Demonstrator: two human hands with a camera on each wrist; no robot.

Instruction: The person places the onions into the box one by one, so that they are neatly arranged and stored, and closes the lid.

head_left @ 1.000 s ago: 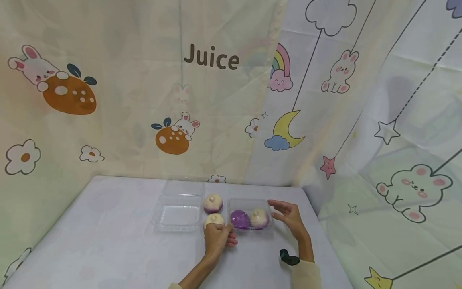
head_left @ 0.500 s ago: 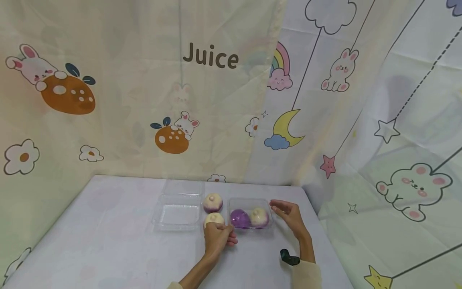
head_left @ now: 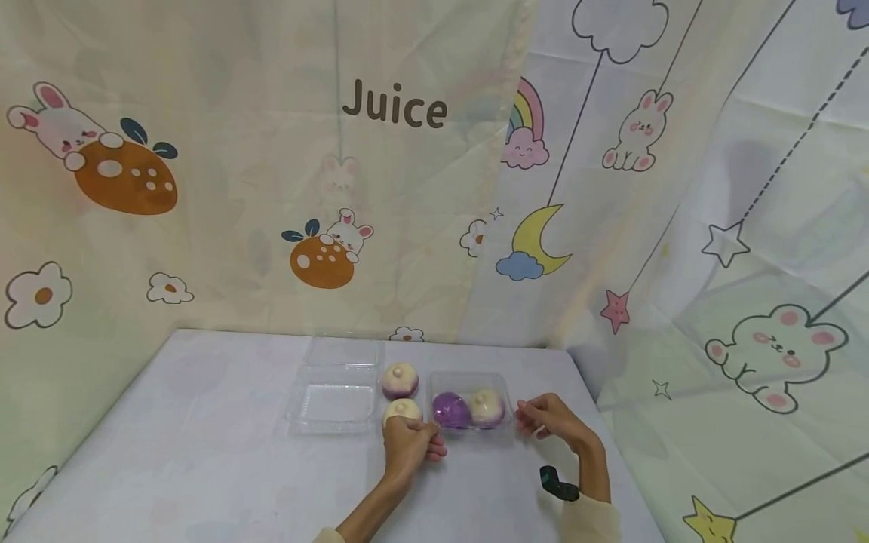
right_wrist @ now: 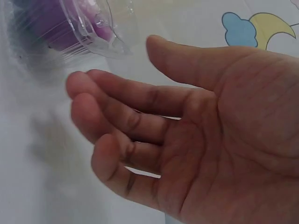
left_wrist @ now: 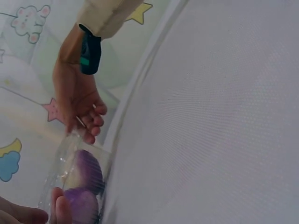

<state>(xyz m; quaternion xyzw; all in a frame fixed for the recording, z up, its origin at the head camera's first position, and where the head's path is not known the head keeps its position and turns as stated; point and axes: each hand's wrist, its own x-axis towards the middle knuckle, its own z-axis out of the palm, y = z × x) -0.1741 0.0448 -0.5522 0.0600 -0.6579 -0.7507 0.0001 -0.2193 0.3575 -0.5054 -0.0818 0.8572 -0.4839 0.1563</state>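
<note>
A clamshell box (head_left: 468, 382) of clear plastic stands with its lid down at the table's right. Inside lie a round piece with its purple side up (head_left: 451, 411) and another showing its cream top (head_left: 486, 407). My left hand (head_left: 410, 448) pinches the box's near left corner between thumb and fingers. My right hand (head_left: 551, 419) hovers off the box's right end, fingers loosely bent and nothing in them. In the right wrist view its palm (right_wrist: 205, 135) faces the camera, with the box's plastic edge (right_wrist: 110, 44) just beyond the fingertips.
Two loose cream-and-purple round pieces, a far one (head_left: 400, 381) and a near one (head_left: 403, 408), sit left of the box. Farther left a second clear box (head_left: 337, 431) lies with its lid folded back. Printed curtains (head_left: 237, 249) hang behind the table (head_left: 224, 467).
My right hand has drawn away from the box's right end, moving right and toward me, its fingers bending more. My left hand stays at the box's corner.
</note>
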